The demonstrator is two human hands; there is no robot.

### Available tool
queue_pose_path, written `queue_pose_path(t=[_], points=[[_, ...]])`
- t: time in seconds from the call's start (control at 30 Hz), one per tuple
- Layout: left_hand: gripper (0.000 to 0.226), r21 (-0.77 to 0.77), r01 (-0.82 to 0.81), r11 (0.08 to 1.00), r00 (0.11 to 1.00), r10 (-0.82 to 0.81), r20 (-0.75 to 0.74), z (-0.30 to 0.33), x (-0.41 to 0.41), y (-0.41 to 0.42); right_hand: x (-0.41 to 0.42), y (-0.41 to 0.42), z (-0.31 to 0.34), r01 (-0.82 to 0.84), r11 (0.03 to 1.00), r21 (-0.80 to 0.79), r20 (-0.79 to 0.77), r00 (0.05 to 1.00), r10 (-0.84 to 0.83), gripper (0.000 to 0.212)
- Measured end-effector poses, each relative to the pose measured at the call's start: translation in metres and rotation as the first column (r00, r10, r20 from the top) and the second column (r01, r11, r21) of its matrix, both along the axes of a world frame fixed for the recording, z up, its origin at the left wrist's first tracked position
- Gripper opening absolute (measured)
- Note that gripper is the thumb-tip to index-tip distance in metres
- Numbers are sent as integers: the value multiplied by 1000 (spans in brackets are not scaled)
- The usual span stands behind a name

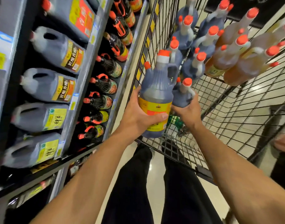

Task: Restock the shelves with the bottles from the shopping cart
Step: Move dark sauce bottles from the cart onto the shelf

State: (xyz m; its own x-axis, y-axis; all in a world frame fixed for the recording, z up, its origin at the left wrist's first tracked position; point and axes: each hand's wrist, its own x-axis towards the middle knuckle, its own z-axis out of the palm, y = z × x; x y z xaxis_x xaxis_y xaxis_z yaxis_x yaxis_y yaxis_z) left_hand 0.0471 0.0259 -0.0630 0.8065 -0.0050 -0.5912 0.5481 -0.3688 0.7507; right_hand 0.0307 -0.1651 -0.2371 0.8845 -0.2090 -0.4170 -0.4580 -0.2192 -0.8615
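Note:
My left hand [137, 117] grips a dark bottle [156, 92] with a yellow label and an orange cap, held above the near edge of the black wire shopping cart [219, 110]. My right hand [187, 112] grips a second, smaller-looking dark bottle [183, 94] from below, just right of the first. Further back in the cart stand several more dark bottles [193, 67] with orange caps and several amber bottles [235, 62]. The shelves [88, 65] on the left hold rows of dark jugs and bottles.
Large dark jugs [49, 84] lie along the upper shelf, and slimmer bottles with orange handles [104, 84] fill the row beside it. My legs [130, 183] stand on the pale floor between shelf and cart. Another person's hand [283, 143] shows at the right edge.

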Motion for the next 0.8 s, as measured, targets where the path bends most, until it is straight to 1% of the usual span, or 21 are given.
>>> queue_pose_path(t=[0.03, 0.1, 0.2, 0.27, 0.3, 0.33, 0.4, 0.47, 0.53, 0.63, 0.67, 0.73, 0.8], points=[[113, 6, -14, 1000, 1000, 14, 4, 3, -2, -2, 1, -4, 14, -5, 1000, -9, 0, 1000, 5, 82], [110, 10, -52, 999, 998, 52, 21, 13, -5, -4, 3, -12, 42, -20, 1000, -22, -1, 1000, 20, 83], [104, 7, -86, 996, 995, 86, 50, 36, -8, -7, 2, -24, 86, -15, 999, 51, -8, 1000, 15, 86], [95, -12, -106, 994, 991, 107, 85, 54, -10, -7, 3, -32, 118, -32, 995, 92, 10, 999, 31, 95], [90, -27, -115, 993, 988, 117, 105, 62, -9, -6, 5, -35, 133, -49, 990, 132, 22, 999, 47, 96], [88, -41, -122, 992, 985, 126, 121, 71, -9, -5, 6, -37, 150, -60, 984, 168, 21, 998, 57, 93], [91, -65, -148, 987, 977, 156, 142, 87, -11, -1, 7, -36, 181, -71, 976, 208, 44, 997, 63, 80], [97, -83, -201, 976, 963, 213, 163, 103, -15, 5, 5, -29, 210, -121, 963, 242, 89, 991, 103, 76], [106, -103, -259, 960, 945, 274, 180, 120, -23, 14, 7, -19, 233, -157, 954, 255, 114, 985, 132, 87], [107, -120, -331, 936, 911, 350, 219, 144, -39, 39, 14, 3, 267, -267, 915, 303, 150, 961, 231, 117], [108, -127, -358, 925, 900, 378, 217, 151, -45, 49, 16, 13, 277, -292, 904, 313, 148, 955, 257, 123], [106, -126, -414, 902, 876, 432, 213, 163, -57, 71, 20, 33, 295, -351, 875, 332, 140, 936, 322, 124], [103, -123, -484, 866, 835, 500, 231, 174, -71, 92, 22, 56, 313, -442, 833, 334, 145, 897, 418, 115]])
